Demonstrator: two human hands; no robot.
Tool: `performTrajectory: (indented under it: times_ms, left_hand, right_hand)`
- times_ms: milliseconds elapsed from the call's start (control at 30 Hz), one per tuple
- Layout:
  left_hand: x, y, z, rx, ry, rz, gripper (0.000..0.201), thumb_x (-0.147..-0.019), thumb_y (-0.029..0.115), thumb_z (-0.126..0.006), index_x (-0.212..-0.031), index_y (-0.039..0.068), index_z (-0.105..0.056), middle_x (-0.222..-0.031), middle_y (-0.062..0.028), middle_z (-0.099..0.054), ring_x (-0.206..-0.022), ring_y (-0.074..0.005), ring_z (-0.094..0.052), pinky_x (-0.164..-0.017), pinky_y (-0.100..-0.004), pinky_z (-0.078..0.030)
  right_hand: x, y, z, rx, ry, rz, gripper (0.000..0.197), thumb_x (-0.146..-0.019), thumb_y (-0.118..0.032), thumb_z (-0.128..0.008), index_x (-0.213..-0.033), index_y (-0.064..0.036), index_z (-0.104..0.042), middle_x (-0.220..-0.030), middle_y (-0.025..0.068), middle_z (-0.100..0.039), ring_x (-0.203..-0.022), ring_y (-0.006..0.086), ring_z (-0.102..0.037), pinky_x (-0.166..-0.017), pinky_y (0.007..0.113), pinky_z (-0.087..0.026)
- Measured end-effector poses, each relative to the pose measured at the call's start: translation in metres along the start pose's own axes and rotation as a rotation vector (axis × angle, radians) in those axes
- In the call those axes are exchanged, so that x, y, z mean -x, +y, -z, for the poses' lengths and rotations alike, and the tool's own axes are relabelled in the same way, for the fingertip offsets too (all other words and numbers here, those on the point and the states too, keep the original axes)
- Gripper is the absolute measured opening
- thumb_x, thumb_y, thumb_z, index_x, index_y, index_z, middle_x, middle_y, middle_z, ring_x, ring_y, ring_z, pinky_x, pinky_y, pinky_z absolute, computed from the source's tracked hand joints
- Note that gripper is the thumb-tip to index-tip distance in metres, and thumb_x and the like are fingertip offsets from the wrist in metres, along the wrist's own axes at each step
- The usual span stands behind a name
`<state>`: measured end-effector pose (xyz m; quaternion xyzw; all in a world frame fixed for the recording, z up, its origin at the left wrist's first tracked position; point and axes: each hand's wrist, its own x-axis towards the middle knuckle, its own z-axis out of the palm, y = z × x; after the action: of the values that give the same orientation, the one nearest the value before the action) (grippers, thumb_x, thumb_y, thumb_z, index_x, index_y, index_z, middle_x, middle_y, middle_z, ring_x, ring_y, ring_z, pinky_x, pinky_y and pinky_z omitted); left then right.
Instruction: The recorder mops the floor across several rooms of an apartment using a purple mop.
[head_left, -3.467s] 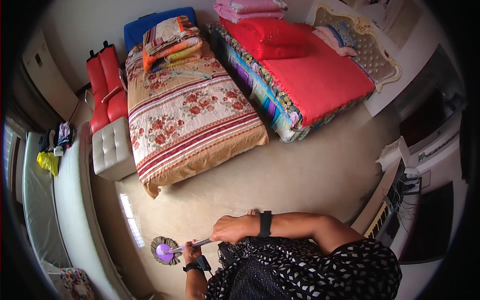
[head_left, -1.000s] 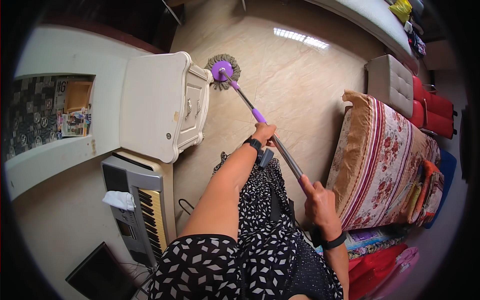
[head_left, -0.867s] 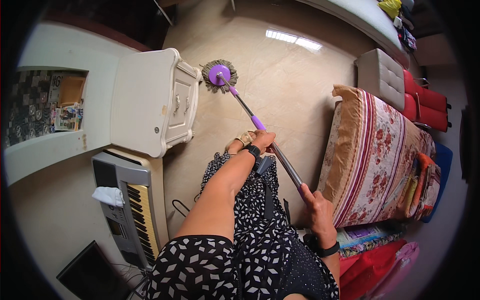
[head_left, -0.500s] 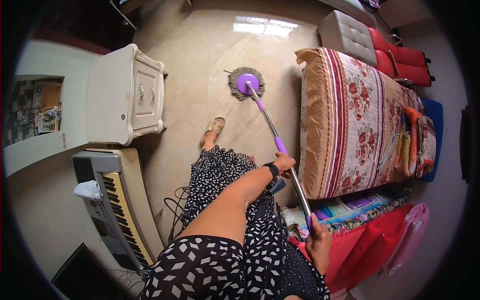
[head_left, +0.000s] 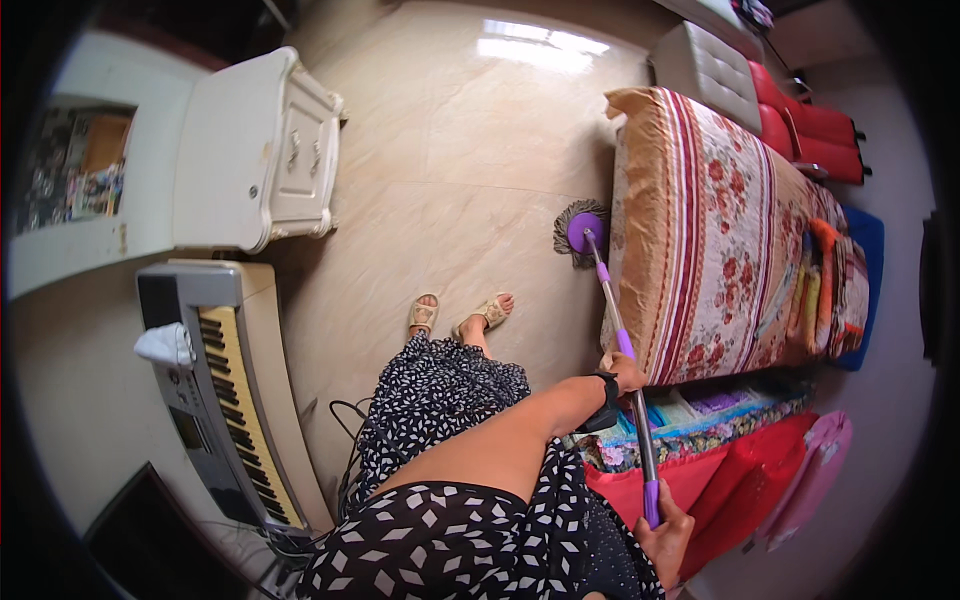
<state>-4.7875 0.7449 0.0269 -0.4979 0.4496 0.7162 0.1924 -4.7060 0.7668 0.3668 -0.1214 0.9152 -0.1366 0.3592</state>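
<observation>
A spin mop [head_left: 583, 233] with a purple disc, grey strands and a purple-and-silver pole rests on the tiled floor, its head close beside the bed's draped side. My left hand [head_left: 626, 373], with a dark watch on its wrist, is closed around the middle of the pole. Farther down, my right hand [head_left: 667, 540] grips the purple end of the handle. The pole slants from the lower right up to the mop head. The bed [head_left: 690, 240] wears a floral, red-striped cover and stands right of the pole.
At left are a white cabinet [head_left: 260, 150] and an electronic keyboard [head_left: 215, 400] with a white cloth on it. Black cables [head_left: 345, 425] hang near my skirt. Red covers [head_left: 745, 480] lie at lower right; a red-and-grey seat [head_left: 805, 125] stands far right.
The mop head has swept right and nearer, from the open floor to the bed's side. Both hands moved right with the pole. Both my feet now show, side by side.
</observation>
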Motion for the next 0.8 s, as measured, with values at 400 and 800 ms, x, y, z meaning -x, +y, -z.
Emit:
performTrajectory:
  times_ms: [400,800]
  left_hand:
    - [0.027,-0.007,0.254,0.707,0.030,-0.156,0.024,-0.071,0.010,-0.051,-0.087,-0.002,-0.037,-0.064,-0.0175,-0.052,-0.048,-0.0297,-0.057,-0.035,-0.0428,-0.047]
    - [0.060,-0.087,0.347,0.719,0.096,-0.084,0.043,-0.076,0.014,-0.046,-0.101,-0.007,-0.017,-0.067,-0.0154,-0.052,-0.042,-0.0237,-0.052,-0.039,-0.0350,-0.048]
  right_hand:
    - [-0.050,-0.059,-0.078,0.629,-0.112,0.785,0.052,-0.058,0.005,-0.054,-0.109,-0.0053,-0.053,-0.067,0.0156,-0.052,-0.058,0.0326,-0.053,-0.050,0.038,-0.042]
    - [-0.035,-0.088,-0.143,0.734,-0.138,0.916,0.049,-0.068,0.000,-0.049,-0.113,-0.0192,-0.050,-0.060,0.0126,-0.045,-0.050,0.0314,-0.048,-0.045,0.042,-0.036]
